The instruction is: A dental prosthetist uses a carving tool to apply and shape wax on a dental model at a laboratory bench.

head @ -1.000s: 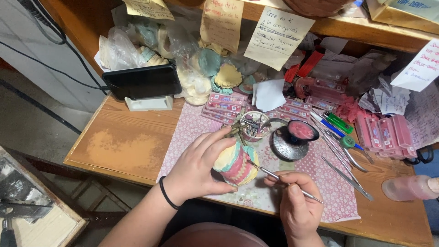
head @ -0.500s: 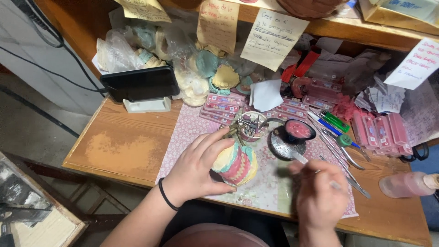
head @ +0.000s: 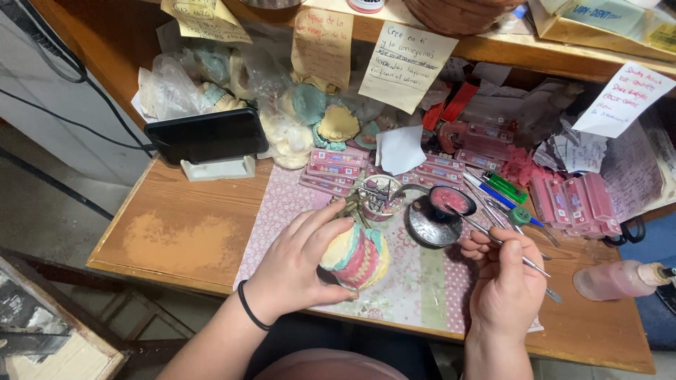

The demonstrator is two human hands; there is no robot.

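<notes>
Hands work over a patterned mat (head: pixel 296 204) spread on a wooden surface (head: pixel 176 239). The left hand (head: pixel 303 264), with a black band around its wrist, is wrapped around a rounded cast model (head: pixel 355 257) striped in cream, teal and pink; fingers curl over its top and thumb side, and the model rests on the mat just beside the palm. The right hand (head: pixel 507 285) is closed in a pen-like grip on a thin metal instrument (head: pixel 493 236), whose tip reaches into a small black dish (head: pixel 451 200) holding pink material. Just under that dish lies a round metal lid (head: pixel 429 226), touching it.

Between the two hands, slightly farther back, stands a small glass jar (head: pixel 380 197) crowded with metal tools. Flat pink packets (head: pixel 331 165) lie in rows behind the jar, and more pink boxes (head: pixel 577 204) sit to the right, near blue and green pens (head: pixel 503 190). A pink-tinted squeeze bottle (head: pixel 616 279) lies on its side at the right edge of the surface. A dark phone (head: pixel 208 134) leans in a white stand at the back left, beside bags of pale plaster casts (head: pixel 289 134). Handwritten paper notes (head: pixel 405 63) hang from the shelf above.
</notes>
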